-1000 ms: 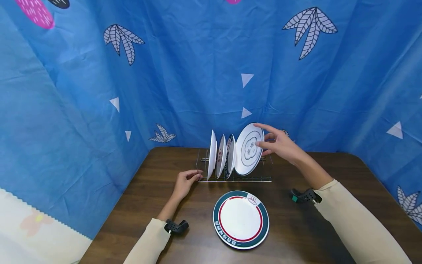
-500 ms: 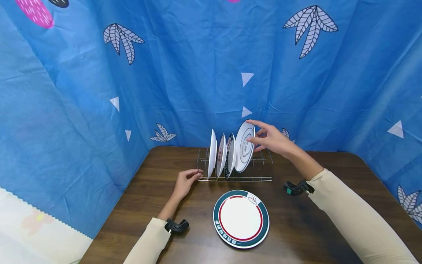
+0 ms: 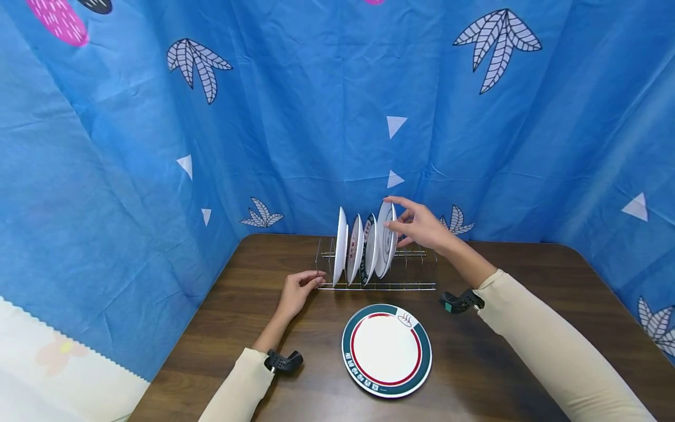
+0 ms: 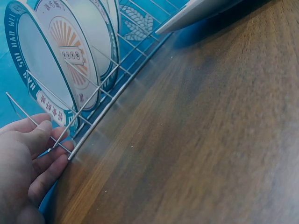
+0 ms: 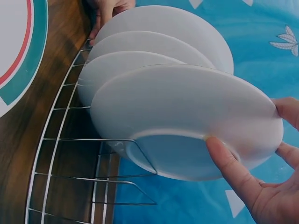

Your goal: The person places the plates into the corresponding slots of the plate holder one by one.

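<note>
My right hand [image 3: 424, 227] holds a white plate [image 3: 383, 253] with a dark-lined pattern, nearly upright at the wire dish rack [image 3: 411, 286]. In the right wrist view the thumb [image 5: 229, 163] lies against the plate's underside by the foot ring, and fingers reach its rim. Left of this plate, several other plates [image 3: 354, 249] stand on edge in the rack. At the rack's left end, my left hand [image 3: 294, 293] pinches a wire; the left wrist view shows thumb and fingers around that end wire [image 4: 55, 140].
A white plate with a green rim and a red ring [image 3: 387, 351] lies flat on the brown wooden table [image 3: 506, 351], in front of the rack. Behind the table hangs a blue patterned curtain [image 3: 327, 117]. Upright rack wires [image 5: 154, 173] stick up right of the held plate.
My right hand has moved left along the rack with the plate, which has turned from facing the camera to nearly edge-on, beside the standing plates. The left hand stays on the rack.
</note>
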